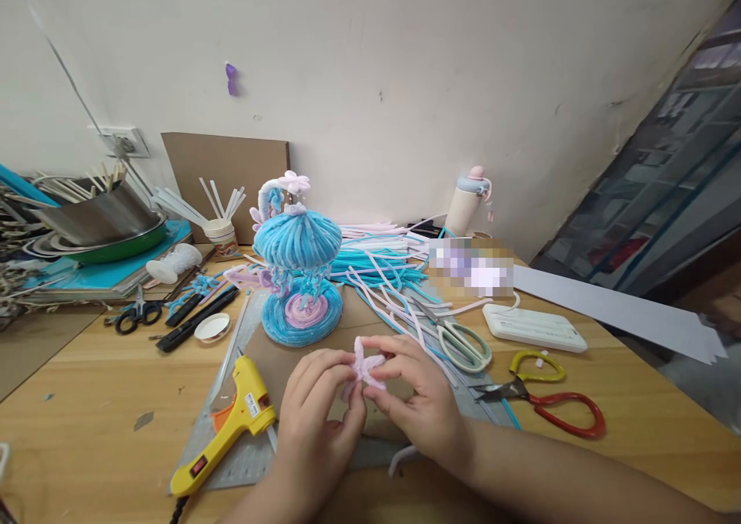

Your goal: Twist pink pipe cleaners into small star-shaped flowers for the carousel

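Between my two hands is a small pale pink flower (366,370) of fuzzy pipe cleaner, its petals spread. My left hand (321,408) pinches it on the left side with thumb and fingertips. From the right, the fingers of my right hand (420,400) grip its petals. Just beyond stands a blue fluffy lamp-like piece (298,242) with a domed top, a round blue and pink base (272,319) and pink flowers. A yellow glue gun (243,412) lies left of my hands on the grey cutting mat (231,474).
Scissors with pale green handles (463,346) and red-and-yellow scissors (556,397) lie at right. Blue and pink pipe cleaners (382,265) spread behind. Black scissors (139,312), a box cutter (197,319), a paper cup (220,234) and a metal bowl (104,215) stand left; a bottle (463,204) by the wall.
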A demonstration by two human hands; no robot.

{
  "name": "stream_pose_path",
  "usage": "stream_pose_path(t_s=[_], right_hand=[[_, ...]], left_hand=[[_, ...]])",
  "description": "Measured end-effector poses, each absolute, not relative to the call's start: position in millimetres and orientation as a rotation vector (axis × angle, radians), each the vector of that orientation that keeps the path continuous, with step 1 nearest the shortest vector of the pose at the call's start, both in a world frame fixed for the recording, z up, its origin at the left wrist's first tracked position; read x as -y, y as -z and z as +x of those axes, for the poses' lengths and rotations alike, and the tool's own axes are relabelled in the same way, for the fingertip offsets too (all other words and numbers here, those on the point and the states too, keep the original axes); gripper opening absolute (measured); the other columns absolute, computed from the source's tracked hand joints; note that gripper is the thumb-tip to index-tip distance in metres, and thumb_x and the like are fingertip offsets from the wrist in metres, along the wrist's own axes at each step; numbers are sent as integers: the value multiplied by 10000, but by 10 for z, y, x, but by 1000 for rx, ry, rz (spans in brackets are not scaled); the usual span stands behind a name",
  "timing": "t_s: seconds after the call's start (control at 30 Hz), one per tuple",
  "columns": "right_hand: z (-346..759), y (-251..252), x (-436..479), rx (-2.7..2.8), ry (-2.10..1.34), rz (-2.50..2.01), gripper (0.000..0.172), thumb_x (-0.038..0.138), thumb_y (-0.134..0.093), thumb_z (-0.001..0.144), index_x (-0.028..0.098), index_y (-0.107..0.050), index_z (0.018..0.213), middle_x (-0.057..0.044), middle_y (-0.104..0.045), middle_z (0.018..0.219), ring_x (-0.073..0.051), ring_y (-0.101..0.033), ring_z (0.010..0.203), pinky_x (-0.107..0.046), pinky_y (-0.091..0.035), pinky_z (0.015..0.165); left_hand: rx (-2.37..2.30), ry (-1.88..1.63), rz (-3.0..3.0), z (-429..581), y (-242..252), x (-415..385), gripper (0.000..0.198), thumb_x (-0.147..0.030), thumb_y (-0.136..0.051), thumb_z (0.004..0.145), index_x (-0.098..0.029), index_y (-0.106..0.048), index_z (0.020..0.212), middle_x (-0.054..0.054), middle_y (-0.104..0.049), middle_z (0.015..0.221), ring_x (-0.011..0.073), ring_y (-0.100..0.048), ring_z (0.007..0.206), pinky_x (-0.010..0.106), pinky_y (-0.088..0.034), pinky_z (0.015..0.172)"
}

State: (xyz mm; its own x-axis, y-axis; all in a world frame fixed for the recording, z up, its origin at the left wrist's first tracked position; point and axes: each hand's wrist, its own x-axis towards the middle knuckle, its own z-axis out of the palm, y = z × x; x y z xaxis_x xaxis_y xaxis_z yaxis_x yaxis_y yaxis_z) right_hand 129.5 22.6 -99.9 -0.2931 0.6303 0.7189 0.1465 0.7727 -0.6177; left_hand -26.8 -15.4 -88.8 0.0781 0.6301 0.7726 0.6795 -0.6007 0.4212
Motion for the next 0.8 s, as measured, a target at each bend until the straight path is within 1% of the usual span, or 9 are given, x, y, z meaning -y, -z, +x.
stream_pose_path(t_s=[0.17,0.3,0.6,0.8], right_hand=[[1339,982,-295,1777,-521,-620,167,120,-669,755,218,-602,871,-68,-624,1147,-207,-579,1032,-381,-453,876],[1374,952,-359,1731,-482,-667,134,125,-661,767,219,-605,844,-69,-633,1132,-206,-583,1037,-392,-435,900],[1363,1013,-406,1782,-507,-669,119,140,-664,769,215,-604,839,-74,-636,1134,-211,-579,1053,-402,-426,921],[1341,1025,-352,1780,-540,-652,121,146,-663,771,217,-607,851,-74,-632,1142,-214,-578,1051,-400,-440,904]], left_hand=[[1373,1516,-2352,-217,725,34,176,-27,-578,724,-177,-553,811,49,-629,910,175,-572,868,336,-460,787],[1377,1504,-2410,-170,654,-103,141,-58,-579,734,-179,-552,801,46,-628,902,169,-573,854,321,-460,762],[1354,1572,-2387,-233,855,-158,168,-59,-590,726,-191,-554,824,46,-629,918,173,-574,862,329,-455,770],[1351,1568,-2360,-250,853,-81,183,-53,-593,721,-196,-552,828,41,-633,911,176,-576,862,335,-455,776]])
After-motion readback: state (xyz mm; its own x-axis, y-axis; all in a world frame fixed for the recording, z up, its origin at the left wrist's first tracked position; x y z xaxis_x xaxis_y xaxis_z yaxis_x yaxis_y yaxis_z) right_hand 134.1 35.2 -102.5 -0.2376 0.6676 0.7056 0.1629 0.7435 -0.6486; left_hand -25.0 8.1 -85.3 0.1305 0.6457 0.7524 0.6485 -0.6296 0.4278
